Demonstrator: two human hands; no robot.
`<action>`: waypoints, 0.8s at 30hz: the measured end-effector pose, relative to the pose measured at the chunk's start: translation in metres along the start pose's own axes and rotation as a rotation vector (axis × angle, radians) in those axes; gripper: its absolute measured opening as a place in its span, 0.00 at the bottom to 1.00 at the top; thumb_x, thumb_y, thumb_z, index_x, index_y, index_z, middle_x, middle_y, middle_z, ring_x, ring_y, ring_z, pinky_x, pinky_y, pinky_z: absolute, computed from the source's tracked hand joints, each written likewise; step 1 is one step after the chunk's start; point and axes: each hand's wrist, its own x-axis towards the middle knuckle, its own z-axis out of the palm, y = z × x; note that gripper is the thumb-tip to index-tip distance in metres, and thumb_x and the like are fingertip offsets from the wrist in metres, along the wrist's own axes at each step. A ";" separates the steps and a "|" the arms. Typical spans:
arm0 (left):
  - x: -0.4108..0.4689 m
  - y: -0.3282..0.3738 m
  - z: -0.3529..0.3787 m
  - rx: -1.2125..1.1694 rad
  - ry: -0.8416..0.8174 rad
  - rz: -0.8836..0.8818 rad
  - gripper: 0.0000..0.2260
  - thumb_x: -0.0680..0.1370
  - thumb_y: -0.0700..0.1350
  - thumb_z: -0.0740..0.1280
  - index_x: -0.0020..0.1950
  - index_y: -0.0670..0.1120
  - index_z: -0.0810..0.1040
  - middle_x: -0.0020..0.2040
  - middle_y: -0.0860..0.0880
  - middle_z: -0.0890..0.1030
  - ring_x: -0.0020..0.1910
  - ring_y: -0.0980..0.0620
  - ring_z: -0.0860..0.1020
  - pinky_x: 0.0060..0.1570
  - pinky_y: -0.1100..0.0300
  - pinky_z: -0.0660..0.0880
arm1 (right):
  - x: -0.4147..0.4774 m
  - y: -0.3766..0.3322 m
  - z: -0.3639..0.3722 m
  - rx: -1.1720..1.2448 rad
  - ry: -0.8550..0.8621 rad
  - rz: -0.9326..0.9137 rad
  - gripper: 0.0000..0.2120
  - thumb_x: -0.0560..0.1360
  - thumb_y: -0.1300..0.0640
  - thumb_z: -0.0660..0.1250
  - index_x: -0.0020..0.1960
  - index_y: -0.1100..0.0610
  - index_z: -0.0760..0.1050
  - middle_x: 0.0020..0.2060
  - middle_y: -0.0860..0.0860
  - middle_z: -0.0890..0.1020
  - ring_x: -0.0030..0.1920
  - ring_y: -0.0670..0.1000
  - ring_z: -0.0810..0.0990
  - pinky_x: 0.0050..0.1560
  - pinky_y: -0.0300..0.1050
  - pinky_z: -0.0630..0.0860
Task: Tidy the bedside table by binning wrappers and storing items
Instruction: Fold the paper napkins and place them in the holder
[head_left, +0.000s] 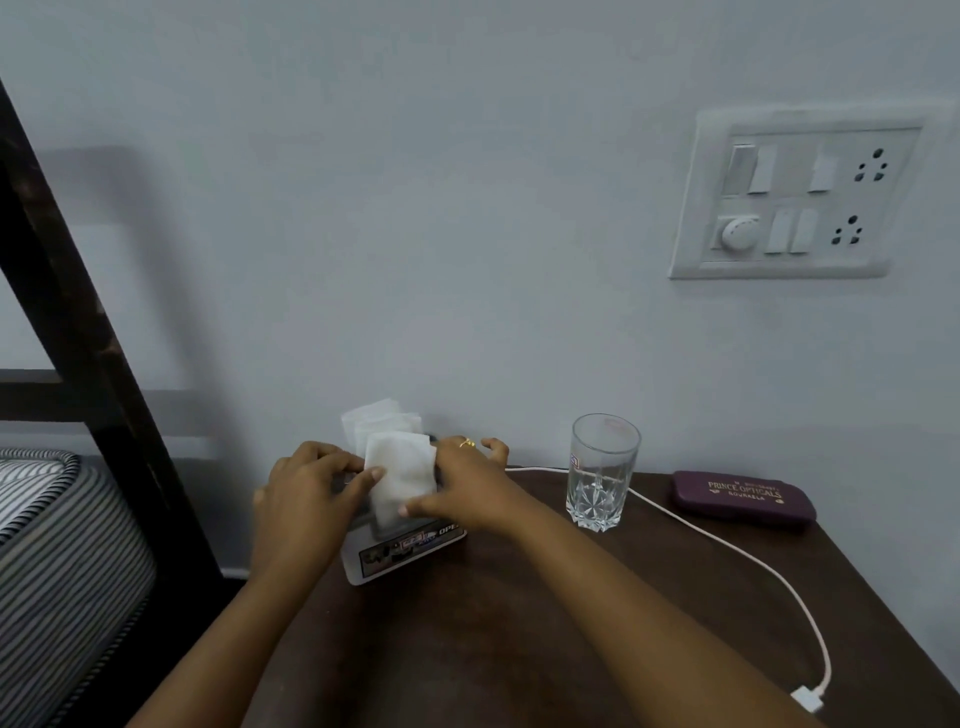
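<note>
My left grip (310, 486) and right grip (464, 491) are pinching a white paper tissue (401, 475). It is draping over a white printed box (402, 552)

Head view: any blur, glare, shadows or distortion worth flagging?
Head view: dim, even light, no glare on the glass; the bed frame throws a soft shadow on the wall; wide-angle bending skews the switch panel; the tissue held by the left hand and right hand shows little texture; print on the tissue box is smeared, yet lettering on the spectacle case reads.
</note>
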 end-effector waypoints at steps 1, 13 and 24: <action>0.000 0.000 0.000 -0.041 0.001 -0.023 0.08 0.73 0.56 0.69 0.43 0.52 0.82 0.49 0.52 0.78 0.52 0.47 0.75 0.46 0.52 0.67 | 0.001 0.001 -0.001 -0.059 -0.028 -0.002 0.18 0.69 0.43 0.70 0.51 0.54 0.75 0.47 0.49 0.76 0.60 0.51 0.72 0.67 0.59 0.51; -0.004 0.006 -0.002 0.016 -0.004 -0.078 0.10 0.73 0.58 0.67 0.44 0.54 0.83 0.53 0.52 0.79 0.55 0.47 0.74 0.46 0.53 0.62 | 0.002 -0.006 -0.005 -0.184 -0.043 -0.050 0.18 0.73 0.44 0.67 0.57 0.55 0.74 0.55 0.53 0.78 0.64 0.52 0.69 0.70 0.61 0.46; -0.012 0.011 -0.007 0.132 -0.019 -0.066 0.11 0.73 0.61 0.65 0.47 0.57 0.82 0.55 0.53 0.78 0.57 0.48 0.72 0.48 0.53 0.60 | 0.000 0.004 -0.001 0.001 0.036 -0.021 0.15 0.69 0.45 0.71 0.52 0.50 0.76 0.46 0.48 0.78 0.60 0.51 0.72 0.64 0.55 0.53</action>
